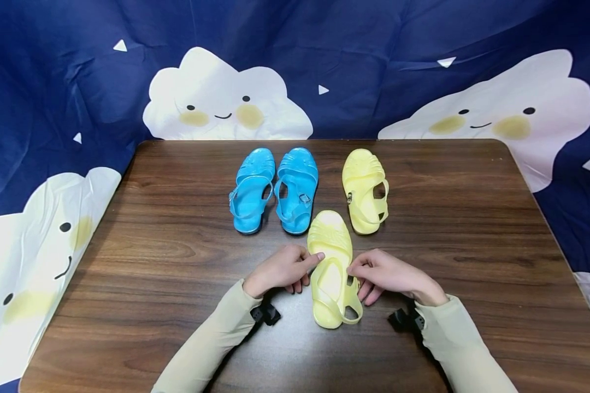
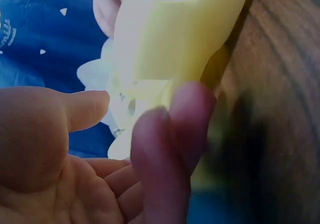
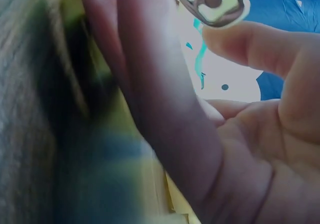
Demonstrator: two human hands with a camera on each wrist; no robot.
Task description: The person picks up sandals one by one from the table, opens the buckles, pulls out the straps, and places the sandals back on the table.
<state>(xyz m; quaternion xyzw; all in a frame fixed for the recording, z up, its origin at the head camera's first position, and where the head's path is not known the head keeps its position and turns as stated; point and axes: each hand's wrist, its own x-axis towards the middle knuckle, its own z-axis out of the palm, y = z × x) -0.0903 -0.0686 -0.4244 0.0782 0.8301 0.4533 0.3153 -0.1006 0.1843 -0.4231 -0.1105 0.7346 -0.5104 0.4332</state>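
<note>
A yellow jelly sandal (image 1: pixel 330 240) lies at the front middle of the table, toe pointing away. My left hand (image 1: pixel 287 267) holds its left edge, thumb over the top and other fingers low at the side. At its right side, my right hand (image 1: pixel 385 273) pinches the ankle strap by the buckle. That metal buckle (image 3: pixel 215 4) shows close to the thumb tip in the right wrist view. The left wrist view has the sandal's pale side (image 2: pixel 165 39) blurred behind my fingers. Fingertip contact is partly hidden.
Behind it stands the other yellow sandal (image 1: pixel 361 169), with a pair of blue sandals, left one (image 1: pixel 255 164) and right one (image 1: pixel 298 164), to its left. All are on a brown wooden table (image 1: pixel 152 245). A dark blue cloth (image 1: pixel 344 43) with clouds hangs behind.
</note>
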